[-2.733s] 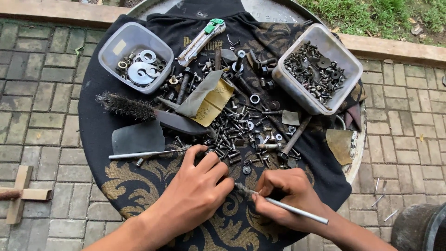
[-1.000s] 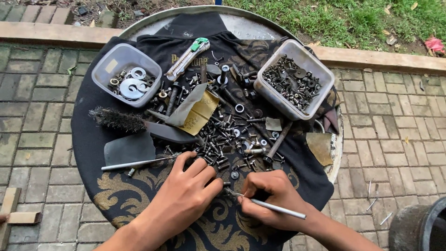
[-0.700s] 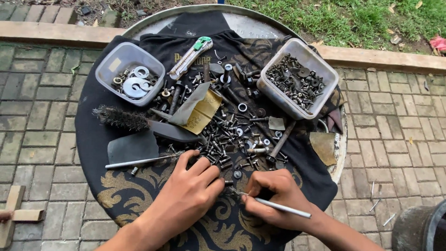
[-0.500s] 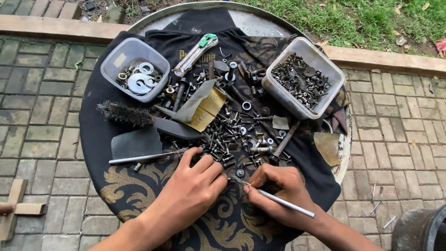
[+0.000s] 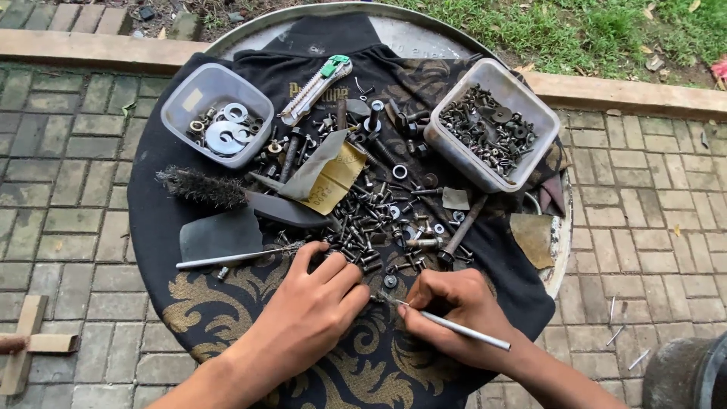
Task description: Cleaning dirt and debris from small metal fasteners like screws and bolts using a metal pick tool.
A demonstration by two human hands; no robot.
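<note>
On a round metal tray (image 5: 556, 261) draped with a black patterned cloth (image 5: 227, 318), set over brick paving, lies a loose heap of screws and bolts (image 5: 375, 223). The right hand (image 5: 454, 314) grips a thin grey rod (image 5: 454, 327) in a pen-like hold, its tip pointing left toward the near edge of the heap, a hold that suits picking at single small pieces. The left hand (image 5: 314, 314) rests on the cloth with fingers curled beside the rod tip; whether it pinches a piece cannot be told. Two clear plastic tubs stand at the far rim, apparently kept apart for sorting: the left tub (image 5: 217, 113) holds washers and rings, the right tub (image 5: 492, 125) holds small dark hardware. Between them lies a utility knife (image 5: 314, 79) (green slider at its far end). A wire brush (image 5: 204, 188), a second thin rod (image 5: 235, 257) and pieces of abrasive paper (image 5: 329, 174) lie left of the heap, within reach of the left hand.
</note>
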